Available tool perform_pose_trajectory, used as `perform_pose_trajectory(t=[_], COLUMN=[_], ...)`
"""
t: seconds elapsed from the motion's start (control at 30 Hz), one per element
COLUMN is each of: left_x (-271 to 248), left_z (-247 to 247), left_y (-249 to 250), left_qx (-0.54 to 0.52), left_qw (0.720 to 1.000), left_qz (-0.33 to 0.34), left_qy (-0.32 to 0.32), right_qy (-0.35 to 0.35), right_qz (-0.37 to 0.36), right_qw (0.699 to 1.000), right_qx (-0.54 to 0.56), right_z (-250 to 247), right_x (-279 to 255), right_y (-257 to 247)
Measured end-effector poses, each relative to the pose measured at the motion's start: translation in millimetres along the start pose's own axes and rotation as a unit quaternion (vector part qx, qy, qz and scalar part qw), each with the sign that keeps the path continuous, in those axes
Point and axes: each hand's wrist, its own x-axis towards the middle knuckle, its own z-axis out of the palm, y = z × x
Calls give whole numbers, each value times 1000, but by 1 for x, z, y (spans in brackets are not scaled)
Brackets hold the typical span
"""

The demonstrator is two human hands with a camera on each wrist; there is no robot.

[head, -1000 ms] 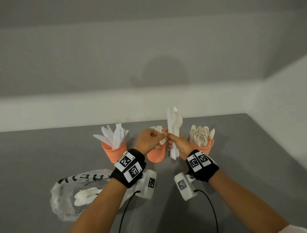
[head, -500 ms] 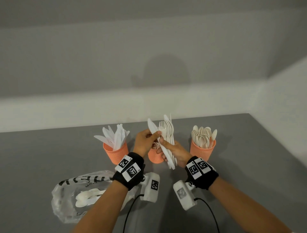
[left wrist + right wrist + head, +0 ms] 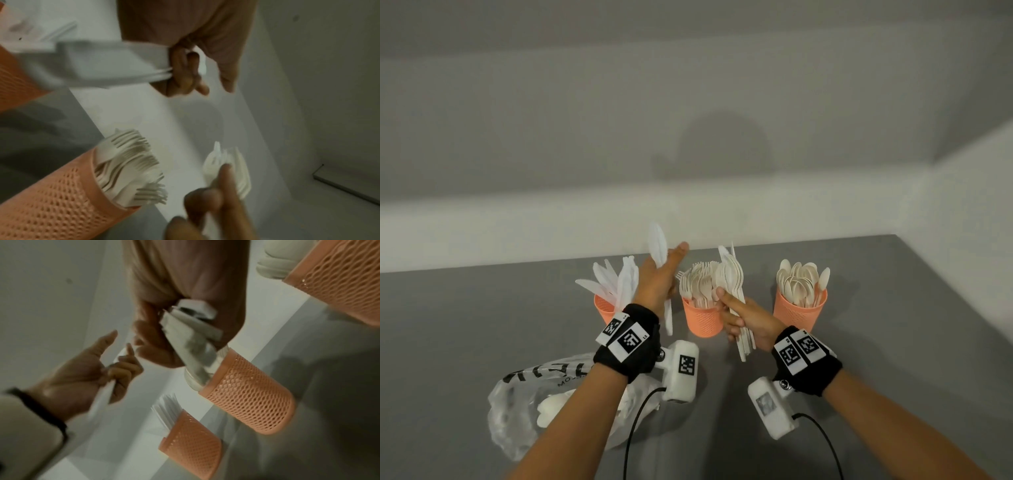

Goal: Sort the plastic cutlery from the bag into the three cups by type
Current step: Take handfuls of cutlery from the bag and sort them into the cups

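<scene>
Three orange mesh cups stand in a row: the knife cup (image 3: 604, 308) left, the fork cup (image 3: 702, 323) in the middle, the spoon cup (image 3: 799, 317) right. My left hand (image 3: 661, 284) holds one white plastic knife (image 3: 658, 248), blade up, between the knife cup and the fork cup. In the left wrist view its fingers (image 3: 184, 73) curl round the blurred knife (image 3: 107, 65). My right hand (image 3: 741, 317) grips a bundle of mixed white cutlery (image 3: 731, 274) just right of the fork cup; the right wrist view shows the bundle (image 3: 191, 340) in the curled fingers.
A crumpled clear plastic bag (image 3: 517, 411) with more white cutlery inside lies on the grey table (image 3: 465, 325) at the lower left, under my left forearm. A pale wall runs close behind the cups and along the right side.
My left hand drew one knife out of the bundle and carried it left, toward the knife cup. My right hand stayed by the fork cup, with the bundle tilted a little.
</scene>
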Motion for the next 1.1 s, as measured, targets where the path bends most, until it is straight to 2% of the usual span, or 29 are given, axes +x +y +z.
perform_pose_trajectory(t=[0.13,0.2,0.27,0.33,0.4,0.47,0.53,0.6,0.73,0.87,0.97,1.1], left_x=[-13,-16,-18,-17,-13,-8,-6,-7,-12,-8,-10,-17], left_z=[9,15,20,25,28,30,32,35,31,15,15,23], left_y=[-5,-8,-8,-10,-15,-20,-22,-17,-7,-13,-14,-10], left_qx=[82,78,64,47,51,87,100,85,49,14,42,34], left_qw=[981,974,978,985,992,995,995,996,998,997,995,998], left_qz=[-18,-29,-39,-43,-25,4,23,21,-29,-74,-78,-27], left_qy=[-175,-213,-194,-160,-112,-50,-18,-27,-34,-27,-39,-39], right_qy=[-113,-170,-191,-177,-110,-18,49,87,53,13,9,16], right_qz=[38,52,68,84,45,-41,-99,-94,-26,-12,-23,-34], right_qw=[990,981,976,979,992,988,983,987,998,998,999,999], right_qx=[74,81,78,56,-43,-148,-145,-93,24,67,48,-18], right_z=[6,11,14,16,19,25,30,32,23,14,13,17], right_x=[-3,-3,-3,-4,-4,-3,0,1,2,-1,-2,-1], right_y=[-10,-11,-10,-10,-10,-8,-2,2,-1,-6,-8,-4])
